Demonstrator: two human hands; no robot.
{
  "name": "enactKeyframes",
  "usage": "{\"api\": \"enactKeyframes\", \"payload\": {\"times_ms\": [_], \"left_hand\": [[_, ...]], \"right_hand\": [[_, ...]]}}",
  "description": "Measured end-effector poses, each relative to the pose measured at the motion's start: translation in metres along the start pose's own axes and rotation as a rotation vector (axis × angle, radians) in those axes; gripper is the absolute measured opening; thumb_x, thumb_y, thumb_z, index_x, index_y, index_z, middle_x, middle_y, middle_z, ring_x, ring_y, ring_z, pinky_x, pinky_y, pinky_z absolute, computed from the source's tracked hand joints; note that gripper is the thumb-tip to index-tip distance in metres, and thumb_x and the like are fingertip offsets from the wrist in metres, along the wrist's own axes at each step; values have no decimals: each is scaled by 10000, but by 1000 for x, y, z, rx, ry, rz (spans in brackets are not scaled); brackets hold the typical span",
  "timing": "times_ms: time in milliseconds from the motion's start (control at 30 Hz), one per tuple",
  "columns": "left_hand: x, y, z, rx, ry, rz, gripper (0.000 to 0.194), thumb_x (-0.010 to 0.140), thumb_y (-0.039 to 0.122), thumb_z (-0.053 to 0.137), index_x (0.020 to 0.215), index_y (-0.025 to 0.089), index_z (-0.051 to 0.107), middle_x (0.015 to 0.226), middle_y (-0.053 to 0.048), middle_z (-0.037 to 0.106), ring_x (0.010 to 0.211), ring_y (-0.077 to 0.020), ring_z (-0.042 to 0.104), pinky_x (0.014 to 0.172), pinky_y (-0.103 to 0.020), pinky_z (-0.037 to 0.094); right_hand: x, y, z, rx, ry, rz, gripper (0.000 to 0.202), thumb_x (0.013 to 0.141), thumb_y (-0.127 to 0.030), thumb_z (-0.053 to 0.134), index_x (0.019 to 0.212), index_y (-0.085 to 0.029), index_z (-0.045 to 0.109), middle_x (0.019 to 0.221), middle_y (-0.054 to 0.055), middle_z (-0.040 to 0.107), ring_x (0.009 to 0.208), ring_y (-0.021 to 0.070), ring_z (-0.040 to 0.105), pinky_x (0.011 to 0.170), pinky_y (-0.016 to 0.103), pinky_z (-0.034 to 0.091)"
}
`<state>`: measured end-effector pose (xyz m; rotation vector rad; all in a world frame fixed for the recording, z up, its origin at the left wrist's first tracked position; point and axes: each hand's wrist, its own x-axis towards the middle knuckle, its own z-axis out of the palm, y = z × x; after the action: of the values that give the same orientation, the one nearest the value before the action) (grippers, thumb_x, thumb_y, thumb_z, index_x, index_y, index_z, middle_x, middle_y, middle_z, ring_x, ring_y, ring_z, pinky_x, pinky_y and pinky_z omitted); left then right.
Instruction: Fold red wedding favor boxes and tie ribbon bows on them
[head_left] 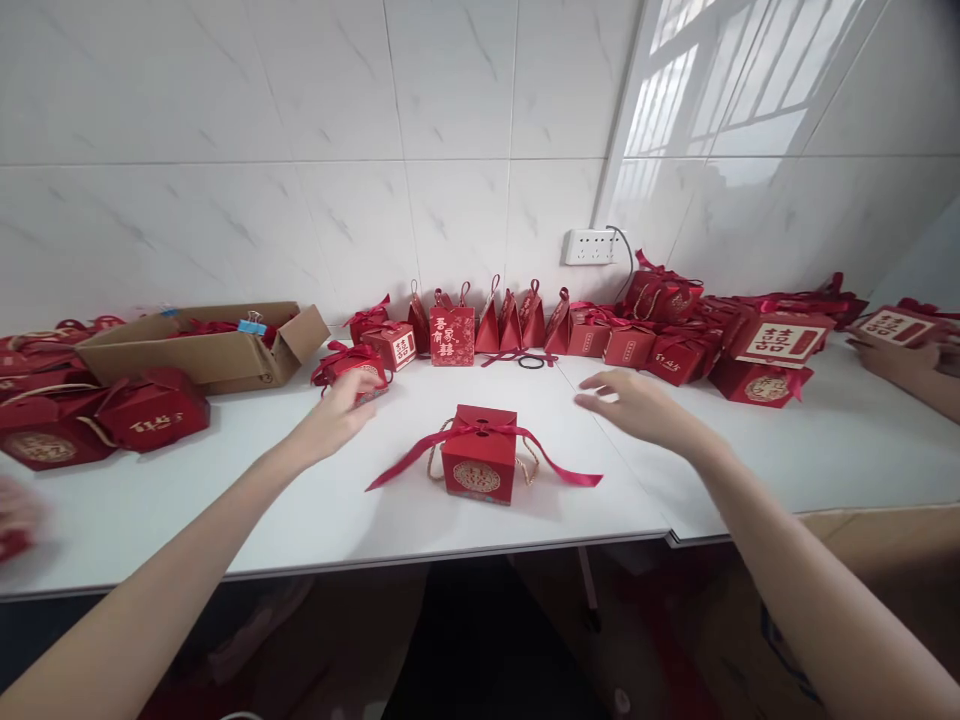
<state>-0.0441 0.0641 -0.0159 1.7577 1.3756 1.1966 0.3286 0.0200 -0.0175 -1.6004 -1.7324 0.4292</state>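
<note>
Directly before me on the white table stands a red gift box (pixel 480 470) with a round gold emblem on its front. A red ribbon (pixel 559 466) is crossed over its top, both ends spread out sideways, and cord handles (pixel 529 466) hang at its sides. My left hand (pixel 339 418), fingers apart and slightly bent, is just in front of a small bow-tied red box (pixel 373 362); whether it touches that box I cannot tell. To the right of the gift box, my right hand (pixel 637 405) hovers with stretched fingers and holds nothing.
A cardboard carton (pixel 202 355) with red items stands left, beside red boxes (pixel 154 412). Triangular red boxes (pixel 510 325) line the tiled wall, a black ring (pixel 531 362) before them. More boxes (pixel 780 340) are stacked right. Another person's hand (pixel 889 355) holds a box at far right.
</note>
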Motion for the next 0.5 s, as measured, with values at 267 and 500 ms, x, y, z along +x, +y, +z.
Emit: {"api": "enactKeyframes", "payload": {"times_ms": [267,500], "left_hand": [[-7,-6,59,-65,-449,-99,272,650,395,725,537,185,594,557,13,542,513,-139,474,482,-224,328],[-13,-8,66,-184,-590,-170,391,685,529,662,636,166,525,625,29,516,573,-105,462,542,-214,363]], "right_hand": [[-12,-26,69,170,-431,53,355,744,-533,642,677,-194,563,660,28,636,572,151,522,535,270,347],[-11,-11,80,651,-615,123,455,736,-606,624,763,-156,565,757,25,596,658,126,544,616,267,424]]}}
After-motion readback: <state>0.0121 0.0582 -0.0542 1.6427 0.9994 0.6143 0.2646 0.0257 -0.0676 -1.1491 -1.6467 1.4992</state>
